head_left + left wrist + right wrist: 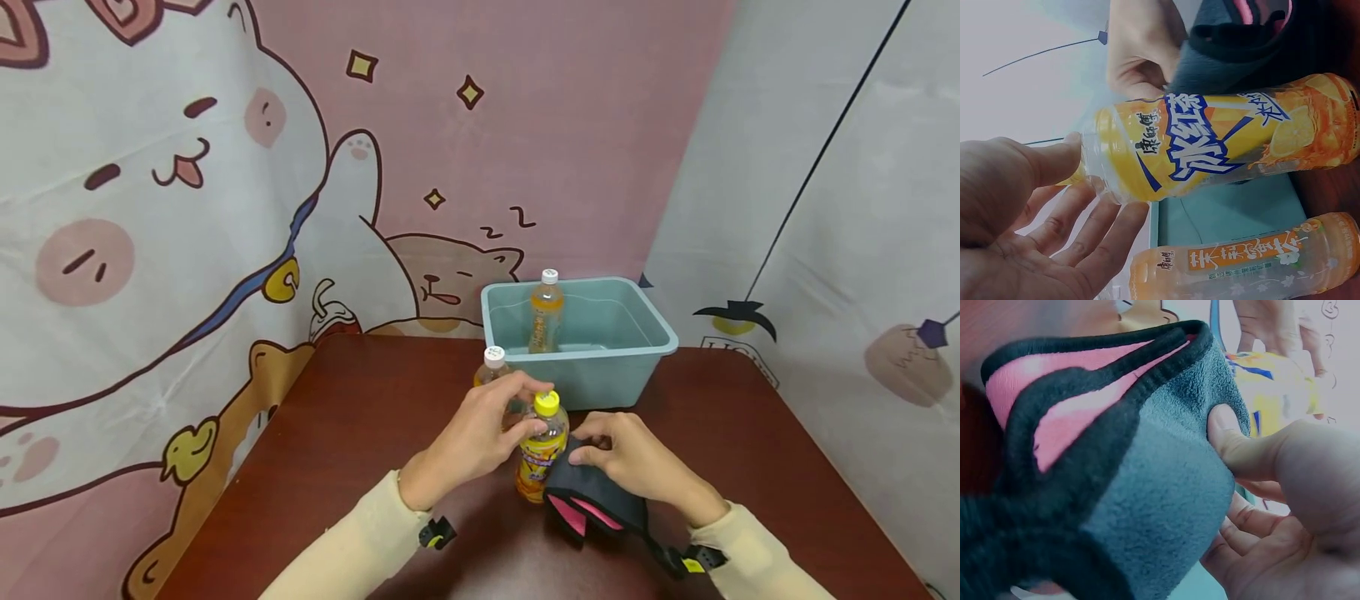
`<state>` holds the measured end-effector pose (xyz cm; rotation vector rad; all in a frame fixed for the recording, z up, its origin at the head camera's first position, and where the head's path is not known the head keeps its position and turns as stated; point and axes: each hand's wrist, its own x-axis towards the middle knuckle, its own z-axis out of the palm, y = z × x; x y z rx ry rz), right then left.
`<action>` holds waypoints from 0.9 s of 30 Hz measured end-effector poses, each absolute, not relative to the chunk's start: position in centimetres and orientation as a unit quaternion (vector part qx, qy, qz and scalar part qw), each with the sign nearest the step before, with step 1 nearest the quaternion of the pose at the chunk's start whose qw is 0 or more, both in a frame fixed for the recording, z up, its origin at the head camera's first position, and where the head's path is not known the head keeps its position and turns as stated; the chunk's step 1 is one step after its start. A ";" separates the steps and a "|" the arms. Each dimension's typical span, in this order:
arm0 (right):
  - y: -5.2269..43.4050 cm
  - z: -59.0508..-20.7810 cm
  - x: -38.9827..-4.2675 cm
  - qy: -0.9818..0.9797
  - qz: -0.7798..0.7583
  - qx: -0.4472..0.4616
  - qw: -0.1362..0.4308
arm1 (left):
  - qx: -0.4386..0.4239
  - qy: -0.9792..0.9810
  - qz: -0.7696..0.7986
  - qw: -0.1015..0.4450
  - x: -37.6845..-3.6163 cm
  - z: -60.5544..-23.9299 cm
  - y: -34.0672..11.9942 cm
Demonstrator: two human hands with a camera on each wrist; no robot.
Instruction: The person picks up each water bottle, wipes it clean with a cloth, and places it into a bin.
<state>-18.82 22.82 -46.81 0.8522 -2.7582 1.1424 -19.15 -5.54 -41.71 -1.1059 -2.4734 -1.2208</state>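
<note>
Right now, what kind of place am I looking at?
Probably a makeshift indoor recording corner: cartoon cat cloth backdrops hang as walls round a brown table, with a blue plastic bin on it.

A dark reddish-brown tabletop (360,433) stands in a corner hung with cloth. The pink backdrop (570,142) behind and to the left shows cartoon cats (one white, one tan and dozing) among small yellow stars. A pale grey curtain (847,250) with printed figures covers the right side.

The yellow-capped bottle (542,454) wears an orange-yellow label with blue lettering, the cloth (592,498) is dark grey with pink, the bin (592,350) pale teal.
</note>
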 end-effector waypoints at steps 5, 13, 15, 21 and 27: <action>23.0 -45.7 -18.3 -0.887 0.381 0.257 0.051 | -0.368 -0.833 -0.405 0.082 -19.1 -41.7 -5.5; 22.6 -43.8 -18.1 -0.867 0.393 0.275 0.138 | -0.366 -0.834 -0.404 0.082 -19.1 -41.6 -5.5; 22.4 -43.4 -18.0 -0.858 0.400 0.281 0.159 | -0.365 -0.835 -0.403 0.080 -19.0 -41.5 -5.5; 21.4 -42.6 -18.0 -0.851 0.400 0.287 0.182 | -0.372 -0.832 -0.403 0.087 -19.1 -41.4 -5.5; 21.1 -43.1 -17.7 -0.862 0.386 0.267 0.193 | -0.374 -0.832 -0.399 0.090 -19.1 -41.5 -5.4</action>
